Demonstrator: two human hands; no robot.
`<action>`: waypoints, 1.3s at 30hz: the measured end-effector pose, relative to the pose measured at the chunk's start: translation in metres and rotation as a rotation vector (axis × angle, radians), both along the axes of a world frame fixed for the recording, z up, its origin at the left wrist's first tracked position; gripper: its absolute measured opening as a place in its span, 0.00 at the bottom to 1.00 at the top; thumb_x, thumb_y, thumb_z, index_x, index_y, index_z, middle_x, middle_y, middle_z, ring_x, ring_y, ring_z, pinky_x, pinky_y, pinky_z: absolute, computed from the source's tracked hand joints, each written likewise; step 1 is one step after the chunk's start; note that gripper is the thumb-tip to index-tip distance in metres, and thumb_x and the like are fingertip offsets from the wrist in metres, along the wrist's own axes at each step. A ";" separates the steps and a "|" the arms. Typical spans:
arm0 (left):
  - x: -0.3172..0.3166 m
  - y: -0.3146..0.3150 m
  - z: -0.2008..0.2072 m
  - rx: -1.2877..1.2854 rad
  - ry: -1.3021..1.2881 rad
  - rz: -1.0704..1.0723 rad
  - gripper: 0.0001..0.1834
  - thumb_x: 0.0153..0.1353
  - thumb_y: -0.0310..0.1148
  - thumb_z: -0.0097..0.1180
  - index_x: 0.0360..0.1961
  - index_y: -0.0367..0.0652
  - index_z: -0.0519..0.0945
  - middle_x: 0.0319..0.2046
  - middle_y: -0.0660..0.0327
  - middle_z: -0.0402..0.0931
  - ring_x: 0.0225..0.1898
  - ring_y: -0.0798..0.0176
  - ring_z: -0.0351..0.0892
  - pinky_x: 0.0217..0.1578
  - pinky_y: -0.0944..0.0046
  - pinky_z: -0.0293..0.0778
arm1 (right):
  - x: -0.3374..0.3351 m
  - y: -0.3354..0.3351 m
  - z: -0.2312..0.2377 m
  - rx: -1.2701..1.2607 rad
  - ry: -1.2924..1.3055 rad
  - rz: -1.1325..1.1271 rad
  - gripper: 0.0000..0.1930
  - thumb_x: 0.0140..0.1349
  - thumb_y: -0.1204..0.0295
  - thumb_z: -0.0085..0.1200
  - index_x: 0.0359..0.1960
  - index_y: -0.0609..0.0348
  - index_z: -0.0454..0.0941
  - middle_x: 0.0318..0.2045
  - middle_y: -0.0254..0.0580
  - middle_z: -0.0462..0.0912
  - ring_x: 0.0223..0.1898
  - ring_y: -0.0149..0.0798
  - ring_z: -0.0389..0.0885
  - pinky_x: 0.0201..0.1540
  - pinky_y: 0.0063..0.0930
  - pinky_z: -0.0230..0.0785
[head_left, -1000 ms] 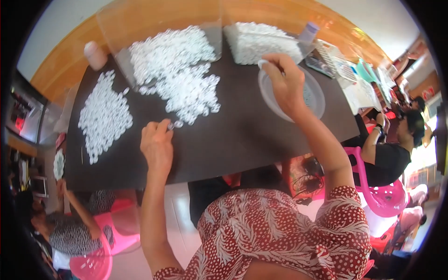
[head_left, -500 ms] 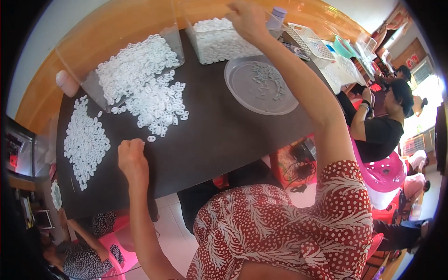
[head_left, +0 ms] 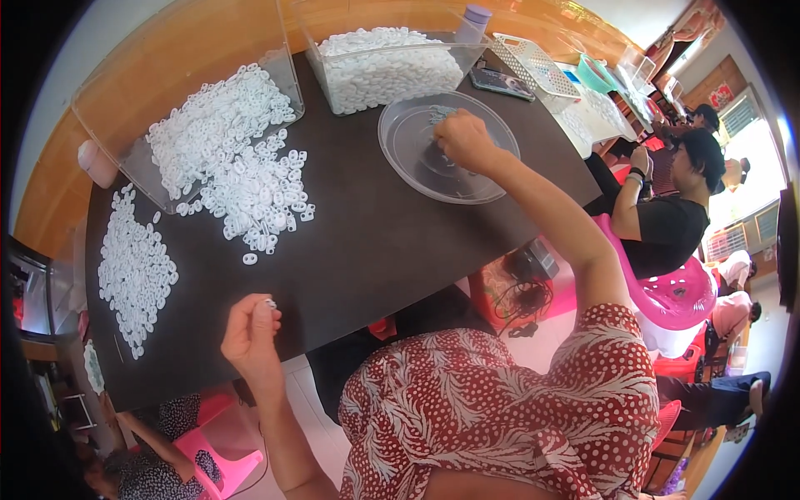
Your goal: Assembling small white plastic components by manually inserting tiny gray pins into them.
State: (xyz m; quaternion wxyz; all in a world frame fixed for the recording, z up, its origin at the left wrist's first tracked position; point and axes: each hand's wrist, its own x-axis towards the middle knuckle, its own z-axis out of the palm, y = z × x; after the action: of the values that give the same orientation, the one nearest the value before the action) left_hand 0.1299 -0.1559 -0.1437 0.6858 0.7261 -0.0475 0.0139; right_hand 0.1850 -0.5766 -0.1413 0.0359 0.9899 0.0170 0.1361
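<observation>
My left hand (head_left: 253, 340) is just above the table's front edge, thumb and fingertips pinched on a small white plastic piece (head_left: 270, 303). My right hand (head_left: 468, 143) reaches into a round clear plastic tray (head_left: 392, 167), fingers bent down over thin grey-blue bits (head_left: 442, 113). Its fingertips are hidden, so what they grip cannot be made out. Small white oval pieces with holes spill in a heap (head_left: 262, 196) from a clear bin (head_left: 212, 117) tipped on its side. A second pile of white pieces (head_left: 136, 275) lies at the left.
Behind the tray stands a clear box full of white pieces (head_left: 387, 75), with a lilac-lidded bottle (head_left: 473, 23) and a phone (head_left: 502, 82) nearby. A pink bottle (head_left: 97, 163) is at the far left. Another person (head_left: 667, 208) sits at the right by a white basket (head_left: 537, 65).
My right hand has come down from over the clear box into the round tray. My left hand has turned and drawn nearer to me, now showing the white piece.
</observation>
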 end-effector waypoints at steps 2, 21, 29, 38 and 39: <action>-0.008 -0.008 -0.002 -0.037 0.026 -0.039 0.06 0.62 0.28 0.53 0.36 0.36 0.79 0.27 0.65 0.74 0.27 0.76 0.71 0.29 0.77 0.67 | 0.002 0.005 -0.005 0.178 -0.049 0.034 0.05 0.47 0.74 0.52 0.23 0.55 0.80 0.24 0.49 0.80 0.33 0.56 0.76 0.35 0.46 0.69; -0.032 -0.036 -0.016 -0.204 0.085 -0.176 0.08 0.61 0.31 0.56 0.35 0.35 0.79 0.26 0.63 0.77 0.25 0.73 0.75 0.27 0.76 0.69 | 0.016 0.024 -0.011 0.232 -0.046 0.051 0.03 0.48 0.74 0.51 0.22 0.58 0.77 0.25 0.50 0.79 0.36 0.57 0.74 0.39 0.48 0.67; -0.032 -0.035 -0.018 -0.225 0.086 -0.161 0.08 0.61 0.31 0.56 0.35 0.35 0.79 0.25 0.64 0.77 0.25 0.74 0.75 0.26 0.76 0.69 | 0.006 0.029 0.003 0.417 -0.049 0.173 0.04 0.50 0.72 0.52 0.25 0.55 0.78 0.25 0.47 0.79 0.37 0.54 0.75 0.41 0.45 0.67; -0.033 -0.038 -0.019 -0.228 0.076 -0.149 0.08 0.61 0.31 0.56 0.35 0.35 0.79 0.25 0.64 0.77 0.25 0.74 0.74 0.26 0.77 0.69 | 0.014 0.026 -0.012 0.275 -0.037 0.165 0.03 0.48 0.73 0.51 0.24 0.57 0.77 0.24 0.48 0.79 0.34 0.53 0.76 0.39 0.44 0.68; -0.034 -0.037 -0.019 -0.237 0.078 -0.143 0.08 0.61 0.31 0.56 0.35 0.35 0.79 0.25 0.64 0.76 0.25 0.74 0.75 0.26 0.77 0.68 | 0.015 0.026 -0.009 0.274 -0.037 0.167 0.03 0.48 0.73 0.51 0.24 0.57 0.77 0.24 0.48 0.79 0.34 0.53 0.76 0.39 0.44 0.68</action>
State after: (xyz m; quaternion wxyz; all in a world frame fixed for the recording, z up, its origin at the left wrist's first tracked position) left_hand 0.0961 -0.1926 -0.1631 0.7674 0.6347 -0.0703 -0.0576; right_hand 0.1996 -0.5504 -0.1505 -0.1106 0.9780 0.0797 0.1579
